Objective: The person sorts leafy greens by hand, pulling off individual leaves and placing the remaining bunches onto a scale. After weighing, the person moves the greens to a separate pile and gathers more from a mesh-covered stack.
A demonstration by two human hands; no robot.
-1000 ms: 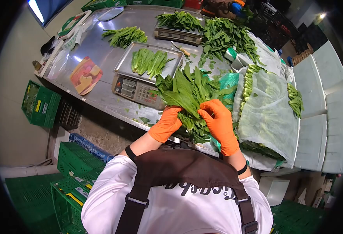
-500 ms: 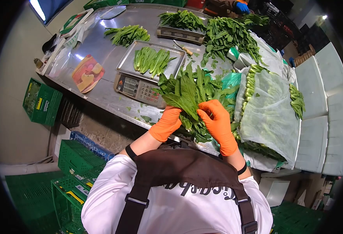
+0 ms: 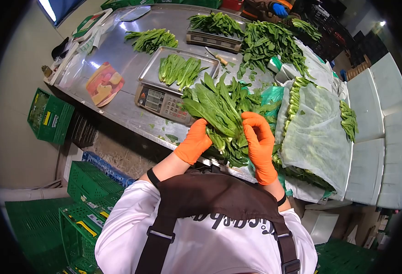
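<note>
One metal counter [image 3: 130, 68] spans most of the view ahead of the person. On its right, a thin white sheet [image 3: 317, 128] lies over packed greens, whose pale ends show along its left edge. Beyond that, toward the far side, spreads a dark heap of loose greens [image 3: 273, 45]. Smaller than these is the near scale [image 3: 172, 108], left of centre, its tray carrying a few trimmed bunches [image 3: 179, 71].

Just right of the scale, at the near edge of the counter, is the leafy bunch [image 3: 214, 109], raised over more greens [image 3: 234, 155]. It lies ahead of and between the two hands, its long axis slanting: broad leaf tips point away and to the left, toward the scale, while the stem ends come back toward the person, lower right. That puts the stems nearer the right hand [image 3: 259, 144] and the leaf blades nearer the left.

The left hand [image 3: 194, 142] grasps the bunch's lower left side, fingers partly hidden under the leaves. The right has thumb and fingertips drawn together at its right edge; whether they pinch a leaf, I cannot tell.

Smallest are a wooden-handled knife [image 3: 221, 60] beyond the tray and a leaf scrap [image 3: 171, 137] below the scale.
</note>
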